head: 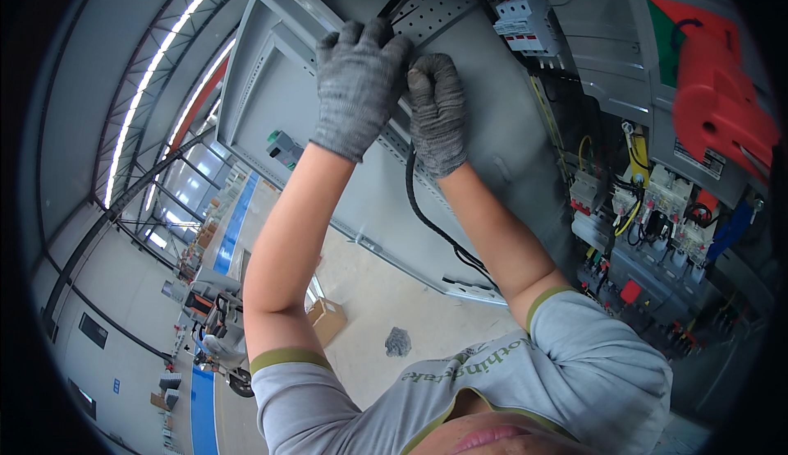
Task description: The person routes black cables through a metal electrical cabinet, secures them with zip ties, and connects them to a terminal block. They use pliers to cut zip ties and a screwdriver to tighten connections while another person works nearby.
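Note:
Both my hands wear grey knitted gloves and are raised at the hinge side of an open grey metal cabinet door (394, 208). My left hand (357, 88) bends its fingers over a black cable bundle (414, 193), which comes out above the fingers and runs down below the hands. A thin dark strip (406, 14) sticks out by its fingertips. Close beside it, my right hand (438, 110) has its fingers curled in near the bundle; whatever lies between them is hidden. The bundle looks sleeved and hangs in a curve to the door's lower edge.
Inside the cabinet on the right are a white breaker block (526, 24), a red rotary handle (717, 98) jutting out, and wired terminals (662, 202). A perforated plate (437, 8) is above. Behind stand a cardboard box (327, 319) and a scooter (221, 338).

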`<state>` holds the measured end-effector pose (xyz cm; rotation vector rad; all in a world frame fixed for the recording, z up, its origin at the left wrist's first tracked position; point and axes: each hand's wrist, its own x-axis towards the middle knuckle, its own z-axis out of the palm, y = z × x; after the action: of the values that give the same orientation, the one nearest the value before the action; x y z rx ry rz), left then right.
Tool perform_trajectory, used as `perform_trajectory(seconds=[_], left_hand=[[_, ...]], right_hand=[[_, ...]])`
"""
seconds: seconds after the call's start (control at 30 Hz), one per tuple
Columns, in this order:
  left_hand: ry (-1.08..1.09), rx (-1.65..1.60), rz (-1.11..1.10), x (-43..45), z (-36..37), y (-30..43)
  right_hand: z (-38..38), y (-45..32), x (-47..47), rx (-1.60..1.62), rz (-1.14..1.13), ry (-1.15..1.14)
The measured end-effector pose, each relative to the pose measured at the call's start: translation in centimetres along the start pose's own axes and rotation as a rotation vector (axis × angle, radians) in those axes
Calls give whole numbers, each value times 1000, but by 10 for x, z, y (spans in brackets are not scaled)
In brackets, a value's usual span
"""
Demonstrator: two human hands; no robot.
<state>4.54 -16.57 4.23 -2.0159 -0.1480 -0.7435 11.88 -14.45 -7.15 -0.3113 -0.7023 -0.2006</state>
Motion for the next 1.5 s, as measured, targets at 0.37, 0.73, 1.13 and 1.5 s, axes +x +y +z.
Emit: perform_trajectory(seconds=[0.37,0.73,1.13,1.5], left_hand=[[226,-432,77,-74,23,18],[-103,-311,-357,-75,15,56],[-465,-106,-295,-45,3,52],[-441,-159,-348,-36,-1,48]], right_hand=[[-6,-12,19,417,329,15],[-24,-14,57,261,390,-249],[-22,-37,86,-1166,-96,-716],[-21,-42,83,-1346,-336,-810]])
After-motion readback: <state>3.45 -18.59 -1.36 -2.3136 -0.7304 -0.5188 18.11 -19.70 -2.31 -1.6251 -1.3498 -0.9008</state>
